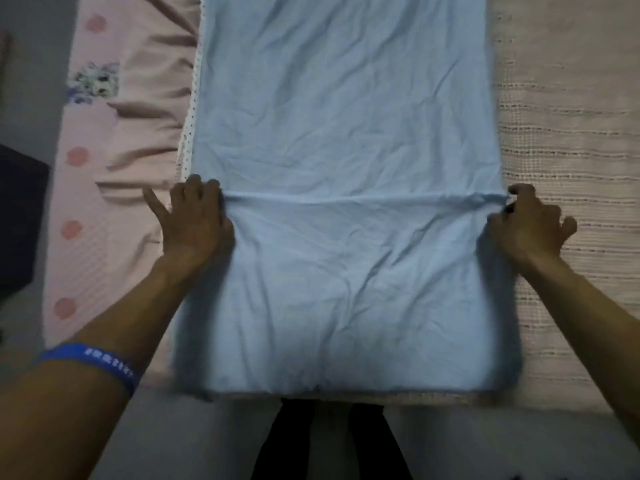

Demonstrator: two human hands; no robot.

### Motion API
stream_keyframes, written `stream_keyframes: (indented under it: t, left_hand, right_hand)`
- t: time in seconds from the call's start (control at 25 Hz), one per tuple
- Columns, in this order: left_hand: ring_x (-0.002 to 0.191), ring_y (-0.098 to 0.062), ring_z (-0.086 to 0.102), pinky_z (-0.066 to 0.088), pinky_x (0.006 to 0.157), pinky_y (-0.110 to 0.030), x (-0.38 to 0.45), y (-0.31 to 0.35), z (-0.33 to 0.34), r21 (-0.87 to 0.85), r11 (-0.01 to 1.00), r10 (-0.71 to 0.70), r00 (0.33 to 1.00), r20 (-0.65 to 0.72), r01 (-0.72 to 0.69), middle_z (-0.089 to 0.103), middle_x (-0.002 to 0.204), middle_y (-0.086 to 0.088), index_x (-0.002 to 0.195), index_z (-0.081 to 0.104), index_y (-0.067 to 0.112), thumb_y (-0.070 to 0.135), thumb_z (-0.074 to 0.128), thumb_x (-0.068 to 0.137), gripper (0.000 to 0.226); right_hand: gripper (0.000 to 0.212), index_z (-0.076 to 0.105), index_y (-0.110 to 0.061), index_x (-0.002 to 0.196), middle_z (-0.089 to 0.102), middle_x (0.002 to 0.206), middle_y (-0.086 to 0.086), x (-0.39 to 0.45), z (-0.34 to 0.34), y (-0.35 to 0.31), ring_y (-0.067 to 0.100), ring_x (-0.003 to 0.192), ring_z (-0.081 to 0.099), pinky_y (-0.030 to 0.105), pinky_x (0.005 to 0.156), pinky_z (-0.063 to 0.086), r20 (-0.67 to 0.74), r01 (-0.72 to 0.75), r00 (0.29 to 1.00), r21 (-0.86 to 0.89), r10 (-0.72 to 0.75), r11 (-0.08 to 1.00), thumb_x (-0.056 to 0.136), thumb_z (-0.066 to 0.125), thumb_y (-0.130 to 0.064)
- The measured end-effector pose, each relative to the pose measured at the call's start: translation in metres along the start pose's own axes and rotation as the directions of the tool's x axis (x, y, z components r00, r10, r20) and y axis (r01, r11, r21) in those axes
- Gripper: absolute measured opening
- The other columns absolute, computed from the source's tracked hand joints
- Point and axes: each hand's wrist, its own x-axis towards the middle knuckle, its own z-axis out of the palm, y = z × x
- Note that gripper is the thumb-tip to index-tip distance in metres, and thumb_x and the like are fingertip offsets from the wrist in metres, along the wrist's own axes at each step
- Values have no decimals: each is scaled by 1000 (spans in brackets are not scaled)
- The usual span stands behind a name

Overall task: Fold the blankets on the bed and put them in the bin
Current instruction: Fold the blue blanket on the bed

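While the blue blanket [343,133] lay lengthwise, our left hand [197,220] and right hand [528,223] pinched its near fold — one at each edge.

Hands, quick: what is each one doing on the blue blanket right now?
Left hand: grips the left edge of the blue blanket at the fold line, index finger pointing out.
Right hand: pinches the blanket's right edge at the same fold.

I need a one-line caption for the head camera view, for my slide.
Both hands, left hand and right hand, grip the folded edge of a light blue blanket on the bed.
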Motion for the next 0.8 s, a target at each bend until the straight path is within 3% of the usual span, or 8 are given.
stream_keyframes:
  t: [0.12, 0.2, 0.28, 0.36, 0.44, 0.56, 0.68, 0.8]
  left_hand:
    - [129, -38, 42, 10, 107, -69, -106, 31, 19, -29, 985, 170, 985, 37, -169, 41, 146, -19, 142, 44, 13, 33, 47, 82, 63]
    - [134, -39, 40, 13, 107, -69, -178, 42, 32, -3, 975, 221, 969, 106, -222, 35, 152, -19, 148, 39, 14, 35, 41, 84, 67]
    - [137, -41, 36, 13, 106, -69, -227, 23, 37, 93, 980, 146, 958, 246, -174, 27, 155, -22, 149, 33, 8, 31, 50, 79, 76]
    - [136, -45, 33, 10, 107, -70, -249, -1, 38, 154, 985, 33, 949, 312, -84, 23, 155, -25, 147, 32, -2, 18, 65, 62, 94]
    - [139, -45, 29, 2, 109, -67, -254, -2, 34, 168, 981, 46, 963, 264, -93, 23, 155, -26, 146, 31, -4, 14, 58, 63, 89]
    - [133, -47, 38, 11, 113, -65, -247, 8, 49, 177, 951, 224, 960, 165, -252, 33, 148, -32, 145, 33, -7, 14, 48, 76, 73]
    - [116, -54, 50, 15, 110, -69, -230, -7, 59, 203, 951, 204, 967, 151, -232, 45, 129, -43, 133, 41, -18, 6, 49, 78, 61]
    - [105, -53, 56, 19, 109, -69, -233, -7, 69, 259, 889, 384, 923, 29, -378, 53, 117, -42, 124, 51, -18, -3, 47, 79, 48]
  right_hand:
    - [68, 30, -21, 146, 40, 149, 11, -77, 26, 13, 38, 141, 26, 66, 112, 3, -2, 63, 998, -98, -63, 993, 85, 60, -27]
    - [70, 31, -20, 149, 30, 156, 13, -131, 43, 30, 40, 143, 22, 68, 111, 5, 45, 119, 993, -158, -113, 980, 86, 62, -28]
    - [65, 39, -20, 146, 33, 154, 16, -167, 52, 57, 43, 140, 25, 72, 110, 11, 85, 99, 993, -226, -81, 969, 86, 64, -28]
    - [58, 36, -20, 148, 30, 155, 18, -187, 56, 77, 45, 140, 23, 72, 109, 10, 89, 35, 996, -294, -9, 955, 92, 53, -25]
    - [60, 32, -15, 150, 28, 155, 22, -200, 59, 77, 48, 141, 21, 70, 111, 0, 72, 158, 987, -314, -142, 936, 90, 36, -19]
    - [71, 40, -2, 146, 38, 148, 30, -225, 88, 77, 46, 141, 26, 72, 111, 4, 202, 557, 829, -384, -522, 736, 77, 41, -16]
    - [70, 43, 9, 140, 44, 143, 32, -211, 91, 100, 46, 139, 30, 74, 109, 8, 173, 540, 836, -428, -520, 725, 73, 51, -12]
    - [69, 47, 16, 131, 51, 132, 36, -199, 94, 124, 49, 134, 34, 71, 111, 3, 144, 566, 801, -496, -580, 658, 70, 60, -11]
